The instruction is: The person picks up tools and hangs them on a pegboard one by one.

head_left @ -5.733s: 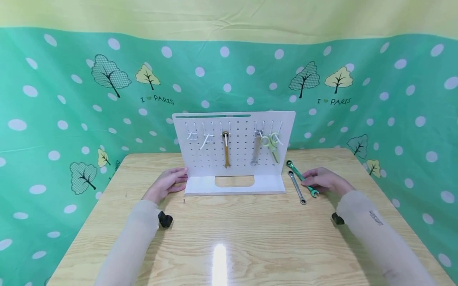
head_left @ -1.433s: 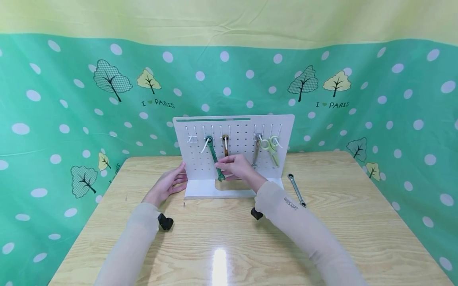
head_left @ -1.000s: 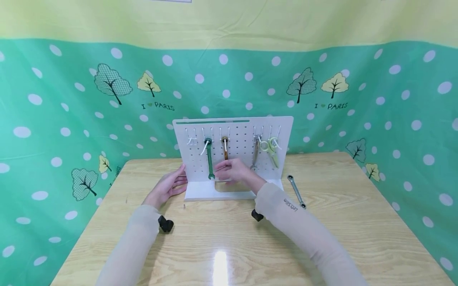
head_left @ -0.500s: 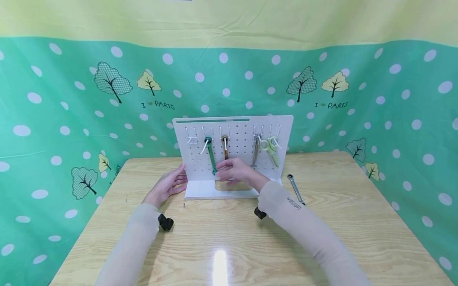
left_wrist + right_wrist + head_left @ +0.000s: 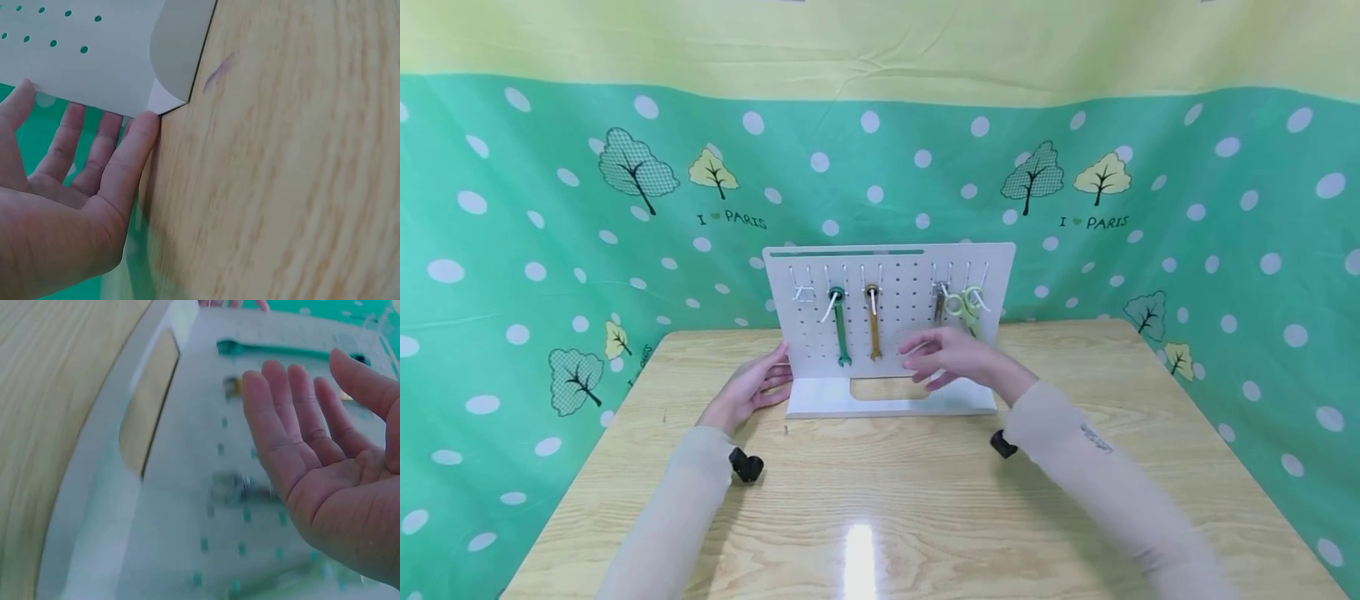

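Note:
A white pegboard stand (image 5: 811, 343) stands upright on the table. My left hand (image 5: 748, 388) rests its fingertips on the board's left edge, fingers extended, as the left wrist view shows. From a white hook hangs a green wrench (image 5: 841, 335), head up and almost straight down. Right of it hangs a gold wrench (image 5: 875, 333). A silver wrench (image 5: 939, 307) and pale green scissors (image 5: 966, 304) hang farther right, their lower parts hidden by my right hand (image 5: 953, 358). That hand holds nothing, with fingers spread and palm bare before the board (image 5: 187, 425).
A white hook (image 5: 803, 292) at the board's far left bears no tool. The wooden table (image 5: 820, 492) stretches toward me, with a small purple mark (image 5: 219, 74) near the stand's corner. A green dotted curtain (image 5: 880, 175) hangs behind.
My right hand carried the green wrench from the table to a hook, let it go and moved right. The silver wrench lying on the table is now hidden behind my right arm. My left hand stayed.

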Available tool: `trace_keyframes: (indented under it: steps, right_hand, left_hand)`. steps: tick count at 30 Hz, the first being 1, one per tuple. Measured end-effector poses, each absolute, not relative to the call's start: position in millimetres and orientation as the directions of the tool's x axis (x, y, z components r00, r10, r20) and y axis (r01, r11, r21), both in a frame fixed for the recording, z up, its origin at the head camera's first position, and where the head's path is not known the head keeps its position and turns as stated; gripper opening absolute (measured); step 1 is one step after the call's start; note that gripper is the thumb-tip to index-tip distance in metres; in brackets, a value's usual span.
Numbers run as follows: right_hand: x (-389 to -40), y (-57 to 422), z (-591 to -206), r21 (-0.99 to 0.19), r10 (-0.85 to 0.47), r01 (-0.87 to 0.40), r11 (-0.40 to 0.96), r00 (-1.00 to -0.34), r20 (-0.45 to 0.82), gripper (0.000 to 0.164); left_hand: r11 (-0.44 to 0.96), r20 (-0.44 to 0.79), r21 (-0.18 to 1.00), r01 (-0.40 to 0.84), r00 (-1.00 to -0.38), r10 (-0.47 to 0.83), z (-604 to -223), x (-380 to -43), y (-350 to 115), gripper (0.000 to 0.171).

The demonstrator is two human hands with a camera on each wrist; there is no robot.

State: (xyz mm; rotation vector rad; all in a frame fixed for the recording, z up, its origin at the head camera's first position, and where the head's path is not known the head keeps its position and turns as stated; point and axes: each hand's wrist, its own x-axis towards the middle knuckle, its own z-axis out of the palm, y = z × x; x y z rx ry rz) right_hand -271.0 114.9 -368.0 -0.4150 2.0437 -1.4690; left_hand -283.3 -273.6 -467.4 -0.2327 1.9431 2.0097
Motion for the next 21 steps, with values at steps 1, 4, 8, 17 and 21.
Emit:
trace_keyframes:
  steps: [1,4,8,17,21]
  right_hand:
    - [-270,124,-367,-0.931,-0.552,0.079,0.356,-0.786,-0.278,0.051]
    - [-265,153,-366,-0.917,-0.525,0.066,0.393,-0.802,-0.283,0.054]
    - [-260,194,-372,-0.912,-0.470,0.077,0.404,-0.838,-0.279,0.058]
    - [-253,270,-404,-0.906,-0.305,0.190,0.378,-0.899,-0.316,0.060]
    - [-256,288,-422,-0.899,-0.259,0.255,0.357,-0.897,-0.358,0.061]
  left_hand:
    - [-0.011,-0.344,0.938,-0.347,-0.931,0.125,-467,-283,-274,0.093]
    - [-0.006,-0.342,0.939,-0.345,-0.932,0.125,-467,-283,-273,0.096]
    - [-0.003,-0.345,0.938,-0.348,-0.931,0.121,-466,-282,-272,0.098]
    - [-0.006,-0.347,0.937,-0.349,-0.933,0.098,-464,-278,-268,0.097]
    - [-0.010,-0.352,0.935,-0.354,-0.931,0.100,-461,-278,-268,0.094]
